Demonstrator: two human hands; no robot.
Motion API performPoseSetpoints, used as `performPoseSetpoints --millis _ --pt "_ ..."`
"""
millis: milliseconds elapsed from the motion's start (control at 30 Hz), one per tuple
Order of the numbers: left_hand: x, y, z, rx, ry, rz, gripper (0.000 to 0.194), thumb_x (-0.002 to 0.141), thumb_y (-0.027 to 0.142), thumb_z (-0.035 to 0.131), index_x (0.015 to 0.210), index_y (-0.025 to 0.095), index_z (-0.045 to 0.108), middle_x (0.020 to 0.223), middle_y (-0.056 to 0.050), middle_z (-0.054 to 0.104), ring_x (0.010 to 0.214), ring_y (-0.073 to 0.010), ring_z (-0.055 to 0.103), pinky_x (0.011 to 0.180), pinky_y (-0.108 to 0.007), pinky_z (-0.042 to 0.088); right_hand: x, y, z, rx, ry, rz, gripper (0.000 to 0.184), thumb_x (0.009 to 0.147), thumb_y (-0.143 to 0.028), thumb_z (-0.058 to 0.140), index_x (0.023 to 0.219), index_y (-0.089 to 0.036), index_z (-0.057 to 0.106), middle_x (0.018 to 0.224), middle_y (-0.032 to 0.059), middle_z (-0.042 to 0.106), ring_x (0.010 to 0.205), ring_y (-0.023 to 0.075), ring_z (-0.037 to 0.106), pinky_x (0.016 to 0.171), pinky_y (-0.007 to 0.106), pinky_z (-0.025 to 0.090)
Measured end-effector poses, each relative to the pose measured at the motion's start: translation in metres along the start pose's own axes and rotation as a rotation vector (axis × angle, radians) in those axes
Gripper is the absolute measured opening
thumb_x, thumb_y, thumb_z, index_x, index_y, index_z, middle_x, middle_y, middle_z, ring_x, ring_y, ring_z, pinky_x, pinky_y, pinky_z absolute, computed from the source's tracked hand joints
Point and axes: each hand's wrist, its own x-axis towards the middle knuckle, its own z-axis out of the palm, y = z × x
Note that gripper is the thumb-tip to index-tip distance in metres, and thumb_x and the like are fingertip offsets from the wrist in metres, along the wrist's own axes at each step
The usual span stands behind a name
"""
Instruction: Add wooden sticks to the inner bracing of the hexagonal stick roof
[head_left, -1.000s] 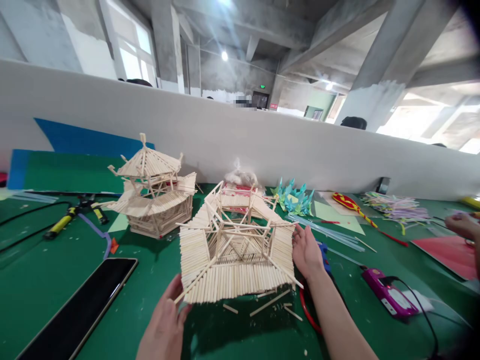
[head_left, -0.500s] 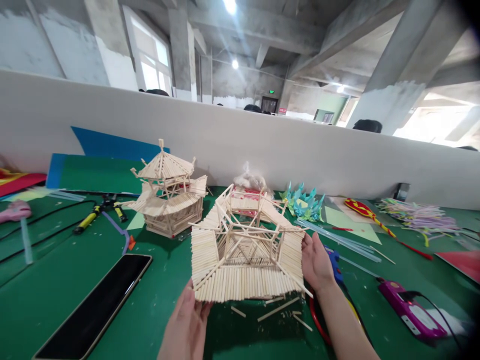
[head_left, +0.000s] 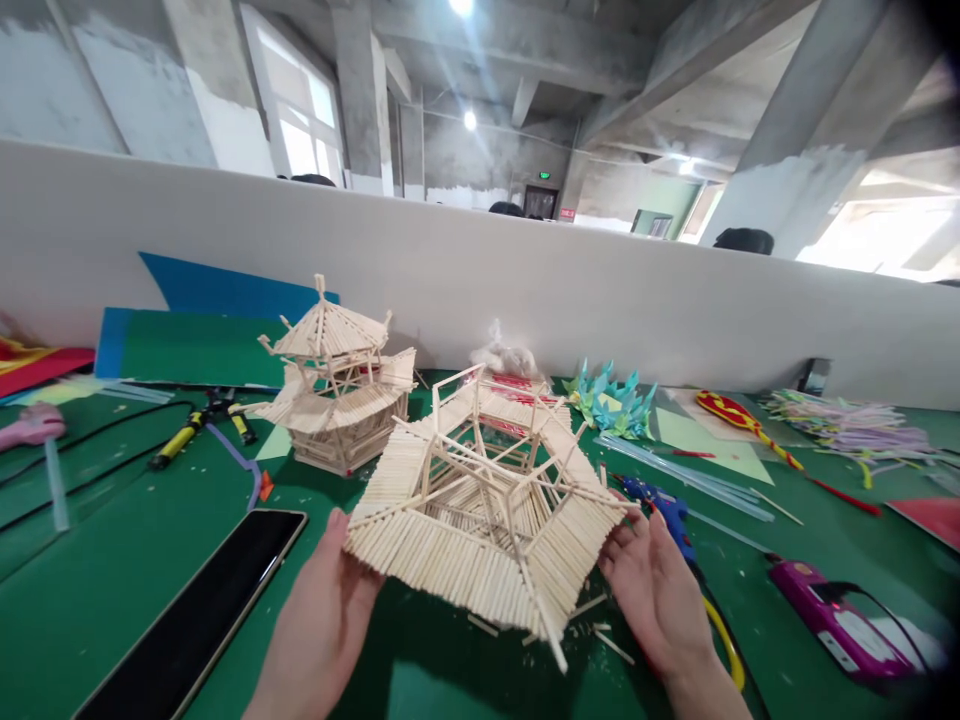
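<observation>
Between my two hands is a model pavilion made of thin wooden sticks [head_left: 465, 560], with a slatted roof skirt around an open stick frame. My left hand [head_left: 326, 610] grips its left corner, thumb near the roof edge and fingers underneath. At the right corner my right hand [head_left: 652, 580] holds the edge, its fingertips partly hidden by the roof. The model looks turned, one corner stick pointing toward me. Behind it to the left stands a taller stick pavilion [head_left: 337, 400] with a pointed top roof.
A phone [head_left: 195, 610] lies at the left. To the right are a blue glue gun [head_left: 667, 510], clear glue sticks [head_left: 682, 475] and a purple device [head_left: 836, 620] with a cable. Loose stick pieces [head_left: 615, 645] lie below the model. A white partition [head_left: 450, 270] borders the green table.
The stick pavilion has been rotated between my hands, so a corner now faces me instead of a flat side. My left hand has shifted left, my right slightly right and down.
</observation>
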Motion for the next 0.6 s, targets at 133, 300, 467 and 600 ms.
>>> performPoseSetpoints --millis 133,300,467,600 --pt "0.019 0.016 -0.001 0.041 0.002 -0.021 0.027 0.091 0.033 0.042 0.087 0.021 0.066 0.087 0.000 0.074 0.091 -0.0202 0.067 0.072 -0.028 0.056 -0.021 0.008 0.003 0.041 0.030 0.000 0.030 0.073 -0.050 0.064 0.096 -0.030 0.062 0.094 0.0010 0.069 0.090 0.0197 0.064 0.076 0.035 0.052" --pt "0.038 0.033 0.000 0.094 -0.121 -0.052 0.019 0.092 0.023 0.044 0.093 0.018 0.062 0.078 0.005 0.071 0.085 -0.0174 0.067 0.071 -0.027 0.054 -0.041 0.025 -0.004 0.083 0.017 0.030 0.033 0.072 -0.051 0.066 0.098 -0.032 0.062 0.099 0.0017 0.070 0.091 0.0174 0.064 0.079 0.033 0.050" --pt "0.060 0.045 0.008 0.115 -0.262 -0.049 0.023 0.090 0.030 0.050 0.100 0.012 0.060 0.095 -0.001 0.065 0.082 -0.0194 0.065 0.071 -0.034 0.053 -0.059 0.040 -0.005 0.060 0.085 0.061 0.038 0.062 -0.050 0.075 0.092 -0.031 0.062 0.092 0.0012 0.073 0.082 0.0175 0.066 0.078 0.033 0.050" --pt "0.083 0.047 0.013 0.136 -0.333 -0.083 0.026 0.091 0.031 0.046 0.101 0.012 0.061 0.099 -0.001 0.063 0.088 -0.0236 0.063 0.073 -0.036 0.053 -0.066 0.051 -0.005 -0.036 0.093 0.146 0.025 0.065 -0.038 0.076 0.084 -0.030 0.062 0.085 -0.0005 0.073 0.069 0.0170 0.067 0.072 0.034 0.051"
